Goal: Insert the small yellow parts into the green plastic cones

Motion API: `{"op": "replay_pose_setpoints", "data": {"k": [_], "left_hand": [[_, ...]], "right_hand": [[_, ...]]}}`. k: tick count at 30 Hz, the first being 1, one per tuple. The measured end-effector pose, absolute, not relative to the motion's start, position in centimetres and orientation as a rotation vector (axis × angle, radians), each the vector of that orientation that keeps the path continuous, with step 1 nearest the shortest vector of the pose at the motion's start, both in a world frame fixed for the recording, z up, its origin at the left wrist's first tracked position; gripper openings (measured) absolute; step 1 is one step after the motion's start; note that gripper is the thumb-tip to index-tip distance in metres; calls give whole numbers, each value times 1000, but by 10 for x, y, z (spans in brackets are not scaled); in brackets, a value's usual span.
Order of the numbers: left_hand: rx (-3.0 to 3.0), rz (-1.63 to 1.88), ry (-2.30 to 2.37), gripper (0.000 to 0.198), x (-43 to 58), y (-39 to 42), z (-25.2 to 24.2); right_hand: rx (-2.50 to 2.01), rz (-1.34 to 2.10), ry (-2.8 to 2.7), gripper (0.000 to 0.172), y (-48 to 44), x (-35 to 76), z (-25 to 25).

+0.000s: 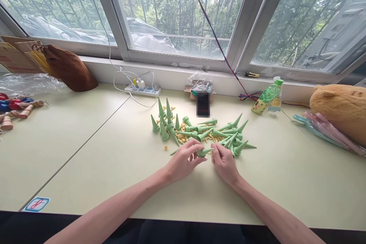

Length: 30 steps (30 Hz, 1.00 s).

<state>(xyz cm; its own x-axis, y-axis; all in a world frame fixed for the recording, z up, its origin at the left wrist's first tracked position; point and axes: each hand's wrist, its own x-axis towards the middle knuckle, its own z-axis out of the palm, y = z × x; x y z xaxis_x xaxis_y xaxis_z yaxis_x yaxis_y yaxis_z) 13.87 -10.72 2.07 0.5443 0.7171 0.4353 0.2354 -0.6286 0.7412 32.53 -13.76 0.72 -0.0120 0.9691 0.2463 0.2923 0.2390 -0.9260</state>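
My left hand (184, 160) grips a green plastic spike (203, 152) by its wide capped end, with the pointed tip aimed right. Close against that tip is my right hand (225, 162), its thumb and fingers pinched together; what lies in the pinch is mostly hidden. Just beyond both hands lies a heap of similar green spikes (228, 137), mixed with small yellow plastic pieces (183, 137). Several spikes (163, 131) stand upright on their caps left of the heap. A single yellow piece (166, 147) sits apart from the heap.
A pixelated dark phone-like object (203, 105) stands behind the heap. Farther back are a power strip (143, 90) with white cables and a green bottle (267, 97). A plush toy (340, 106) is at right; wooden toys (17, 108) and a brown bag (68, 66) are at left.
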Motion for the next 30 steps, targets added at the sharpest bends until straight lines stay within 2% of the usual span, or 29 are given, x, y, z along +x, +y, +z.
{"op": "replay_pose_setpoints", "data": {"k": [8,21,30], "left_hand": [[1972,1010,840,20,143,-107,29],[2353,970,756,16,135,-108,23],[2080,1006,836,27,140,-106,25]], "right_hand": [[-1224,861,-1535,41,-138,324,8],[-1236,793,-1612,44,-138,324,11],[-1240,825,-1477,42,-138,325,8]]}}
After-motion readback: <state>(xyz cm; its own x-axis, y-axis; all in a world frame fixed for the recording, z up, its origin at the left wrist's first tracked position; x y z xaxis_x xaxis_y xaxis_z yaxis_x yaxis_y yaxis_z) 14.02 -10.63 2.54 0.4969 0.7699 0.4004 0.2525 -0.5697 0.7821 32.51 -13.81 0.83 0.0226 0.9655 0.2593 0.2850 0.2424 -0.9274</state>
